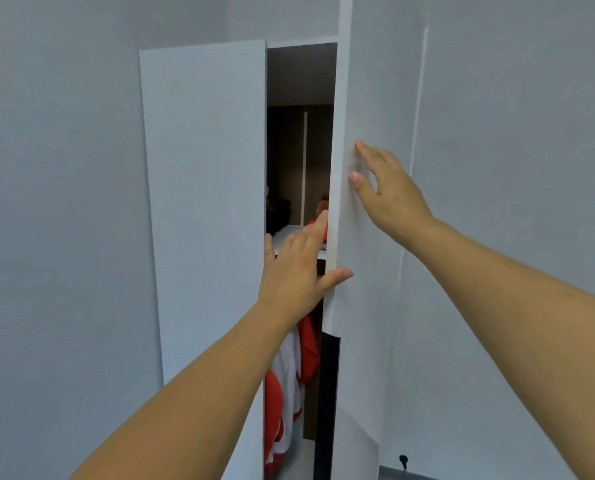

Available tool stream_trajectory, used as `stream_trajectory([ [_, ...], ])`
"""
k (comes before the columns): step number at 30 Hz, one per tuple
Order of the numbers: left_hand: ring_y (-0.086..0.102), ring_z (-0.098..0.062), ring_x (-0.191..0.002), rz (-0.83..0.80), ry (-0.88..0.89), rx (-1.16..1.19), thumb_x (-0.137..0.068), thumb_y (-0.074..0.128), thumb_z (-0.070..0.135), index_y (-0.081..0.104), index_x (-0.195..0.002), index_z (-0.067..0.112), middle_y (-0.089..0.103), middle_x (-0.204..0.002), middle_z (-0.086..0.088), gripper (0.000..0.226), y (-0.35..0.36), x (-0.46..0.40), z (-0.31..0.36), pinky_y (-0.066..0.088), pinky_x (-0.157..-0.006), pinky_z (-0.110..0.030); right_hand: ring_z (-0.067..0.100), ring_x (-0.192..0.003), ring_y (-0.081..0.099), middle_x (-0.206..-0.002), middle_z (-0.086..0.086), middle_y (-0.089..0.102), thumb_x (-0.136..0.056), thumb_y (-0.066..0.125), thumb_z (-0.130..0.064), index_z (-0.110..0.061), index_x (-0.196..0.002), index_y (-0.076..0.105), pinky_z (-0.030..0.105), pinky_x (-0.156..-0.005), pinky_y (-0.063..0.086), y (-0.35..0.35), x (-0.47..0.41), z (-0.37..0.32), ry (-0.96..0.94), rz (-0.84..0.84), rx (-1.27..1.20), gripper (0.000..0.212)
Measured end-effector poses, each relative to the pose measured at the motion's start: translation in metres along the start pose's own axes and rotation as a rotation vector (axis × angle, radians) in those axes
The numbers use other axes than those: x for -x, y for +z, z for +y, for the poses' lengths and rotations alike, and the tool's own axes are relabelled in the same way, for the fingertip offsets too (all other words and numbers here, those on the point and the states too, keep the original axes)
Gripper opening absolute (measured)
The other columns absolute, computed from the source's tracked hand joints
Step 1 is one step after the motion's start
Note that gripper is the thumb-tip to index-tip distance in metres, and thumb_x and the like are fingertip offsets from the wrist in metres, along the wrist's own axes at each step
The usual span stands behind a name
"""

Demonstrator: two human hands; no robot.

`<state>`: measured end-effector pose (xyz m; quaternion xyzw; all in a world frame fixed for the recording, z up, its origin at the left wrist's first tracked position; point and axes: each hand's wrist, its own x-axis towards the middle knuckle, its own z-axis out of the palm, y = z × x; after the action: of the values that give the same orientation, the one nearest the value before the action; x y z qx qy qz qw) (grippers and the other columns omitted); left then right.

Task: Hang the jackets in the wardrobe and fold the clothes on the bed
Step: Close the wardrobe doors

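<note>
A white wardrobe stands before me with both doors partly ajar. My left hand (pixel 299 268) reaches into the gap with straight fingers, its thumb touching the edge of the right door (pixel 362 306). My right hand (pixel 386 188) lies flat on the front of that right door, fingers straight. The left door (pixel 202 202) stands ajar to the left of the gap. Inside, a red and white jacket (pixel 285 386) hangs below a white shelf (pixel 289 237). A black garment (pixel 325 403) hangs beside it at the right door's edge.
Dark and orange items (pixel 278 213) sit on the shelf inside the wardrobe. Plain grey-white walls flank the wardrobe on both sides. A small black door stop (pixel 403 460) is on the floor at lower right.
</note>
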<state>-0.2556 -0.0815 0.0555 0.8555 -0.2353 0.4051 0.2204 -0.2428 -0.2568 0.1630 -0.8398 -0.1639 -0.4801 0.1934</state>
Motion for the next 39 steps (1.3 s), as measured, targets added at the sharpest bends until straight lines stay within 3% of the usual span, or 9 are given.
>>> stream_trajectory([
  [3, 0.011, -0.023, -0.149, 0.043, 0.025, -0.125, -0.087, 0.034, 0.075, -0.016, -0.150, 0.041, 0.011, -0.163, 0.005, 0.087, 0.001, -0.003, -0.039, 0.009, -0.117, -0.060, 0.014, -0.142, 0.028, -0.159, -0.008, 0.016, -0.099, 0.044, -0.045, -0.033, -0.154, 0.012, 0.033, -0.104, 0.035, 0.034, -0.007, -0.001, -0.077, -0.085, 0.053, 0.065],
  [5, 0.000, -0.025, -0.150, 0.064, 0.046, -0.220, -0.090, 0.032, 0.072, -0.018, -0.149, 0.040, 0.001, -0.164, 0.004, 0.084, 0.003, -0.008, -0.068, 0.012, -0.117, -0.060, 0.015, -0.147, 0.016, -0.162, -0.008, 0.005, -0.097, 0.048, -0.046, -0.032, -0.155, 0.005, 0.036, -0.112, 0.029, 0.057, -0.012, -0.003, -0.085, -0.173, 0.087, 0.074],
  [10, -0.011, -0.027, -0.149, 0.047, 0.013, -0.403, -0.092, 0.044, 0.064, -0.019, -0.151, 0.033, -0.011, -0.163, 0.002, 0.092, 0.018, -0.037, -0.138, 0.007, -0.117, -0.059, 0.020, -0.150, 0.000, -0.163, -0.002, -0.011, -0.089, 0.062, -0.048, -0.027, -0.156, -0.006, 0.042, -0.121, 0.014, 0.114, -0.028, -0.003, -0.099, -0.345, 0.299, 0.097],
  [17, -0.023, -0.025, -0.147, -0.062, 0.008, -0.535, -0.093, 0.042, 0.062, -0.024, -0.150, 0.023, -0.025, -0.160, 0.007, 0.096, 0.060, -0.098, -0.215, -0.001, -0.114, -0.064, 0.026, -0.149, -0.015, -0.159, -0.001, -0.027, -0.089, 0.058, -0.052, -0.026, -0.152, -0.020, 0.050, -0.121, 0.001, 0.197, -0.062, 0.019, -0.101, -0.345, 0.539, 0.104],
  [24, -0.021, -0.024, -0.147, -0.106, 0.039, -0.483, -0.093, 0.040, 0.064, -0.026, -0.149, 0.024, -0.027, -0.158, 0.008, 0.096, 0.097, -0.138, -0.263, 0.010, -0.111, -0.072, 0.028, -0.148, -0.018, -0.159, 0.001, -0.027, -0.091, 0.054, -0.054, -0.023, -0.153, -0.018, 0.052, -0.120, -0.001, 0.245, -0.084, 0.044, -0.101, -0.306, 0.626, 0.100],
  [39, -0.020, -0.023, -0.148, -0.142, 0.115, -0.412, -0.094, 0.040, 0.061, -0.020, -0.152, 0.022, -0.030, -0.156, 0.011, 0.092, 0.146, -0.187, -0.302, 0.013, -0.110, -0.072, 0.030, -0.148, -0.019, -0.161, 0.004, -0.022, -0.096, 0.040, -0.055, -0.019, -0.154, -0.013, 0.052, -0.120, -0.006, 0.290, -0.098, 0.083, -0.113, -0.234, 0.776, 0.086],
])
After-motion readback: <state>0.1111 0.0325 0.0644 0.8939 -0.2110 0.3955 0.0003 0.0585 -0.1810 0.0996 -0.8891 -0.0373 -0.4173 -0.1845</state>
